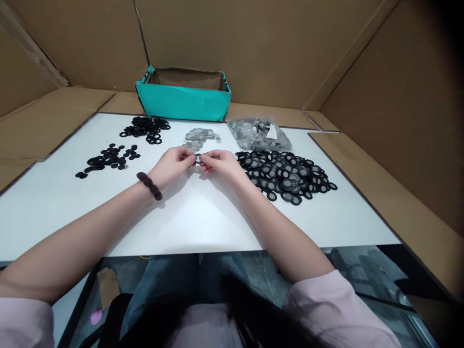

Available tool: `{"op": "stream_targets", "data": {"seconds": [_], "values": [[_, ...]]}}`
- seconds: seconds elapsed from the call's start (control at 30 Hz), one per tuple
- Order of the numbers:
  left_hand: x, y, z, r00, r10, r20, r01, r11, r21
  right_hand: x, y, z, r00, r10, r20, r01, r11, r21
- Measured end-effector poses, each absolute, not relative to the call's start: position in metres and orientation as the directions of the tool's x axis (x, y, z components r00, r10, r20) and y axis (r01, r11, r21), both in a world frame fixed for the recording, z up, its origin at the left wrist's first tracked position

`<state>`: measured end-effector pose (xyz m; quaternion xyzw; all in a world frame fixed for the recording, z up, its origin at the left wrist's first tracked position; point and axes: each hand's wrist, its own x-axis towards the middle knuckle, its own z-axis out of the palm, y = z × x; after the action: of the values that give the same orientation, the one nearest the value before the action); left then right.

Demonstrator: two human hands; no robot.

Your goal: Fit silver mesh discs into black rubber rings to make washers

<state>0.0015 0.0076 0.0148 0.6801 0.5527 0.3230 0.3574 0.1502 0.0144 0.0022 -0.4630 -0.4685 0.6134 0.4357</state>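
Between my two hands, just above the middle of the white table, is a small black ring with a pale centre (198,158). My left hand (173,163) pinches its left edge, thumb and fingers together. From the other side, my right hand (222,164) grips it in the same way. Right behind the hands lies a loose pile of clear-grey discs (199,137). A large heap of black rings with grey centres (286,176) spreads beside my right forearm. To the left are a pile of black rings (147,126) and scattered small black discs (110,157).
A clear plastic bag of grey discs (257,134) lies at the back right. Behind the piles stands an open teal box (183,100). Cardboard walls (253,43) enclose the white table (145,237) at the back and sides.
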Motion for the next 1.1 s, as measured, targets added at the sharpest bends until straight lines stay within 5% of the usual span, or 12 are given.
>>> {"op": "stream_targets", "data": {"seconds": [0.17, 0.33, 0.5, 0.73, 0.97, 1.1], "values": [[0.0027, 0.0063, 0.0175, 0.237, 0.970, -0.062, 0.497, -0.066, 0.865, 0.1498, 0.0152, 0.0012, -0.210, 0.951, -0.226, -0.130, -0.256, -0.958], [0.0037, 0.0039, 0.0220, 0.252, 0.958, -0.138, 0.460, 0.007, 0.888, 0.1484, 0.0159, -0.0012, -0.139, 0.978, -0.157, -0.083, -0.170, -0.982], [0.0027, 0.0053, 0.0170, 0.243, 0.968, -0.064, 0.426, -0.047, 0.903, 0.1466, 0.0127, -0.0007, -0.143, 0.987, -0.073, 0.018, -0.071, -0.997], [0.0020, 0.0053, 0.0152, 0.199, 0.976, -0.084, 0.350, 0.010, 0.937, 0.1464, 0.0102, 0.0061, -0.199, 0.964, -0.179, -0.033, -0.190, -0.981], [0.0029, 0.0054, 0.0173, 0.201, 0.979, -0.026, 0.469, -0.073, 0.880, 0.1459, 0.0110, 0.0051, -0.164, 0.982, -0.094, 0.044, -0.088, -0.995], [0.0042, 0.0065, 0.0163, 0.161, 0.987, -0.011, 0.474, -0.067, 0.878, 0.1433, 0.0111, 0.0024, -0.198, 0.967, -0.164, -0.015, -0.170, -0.985]]}}
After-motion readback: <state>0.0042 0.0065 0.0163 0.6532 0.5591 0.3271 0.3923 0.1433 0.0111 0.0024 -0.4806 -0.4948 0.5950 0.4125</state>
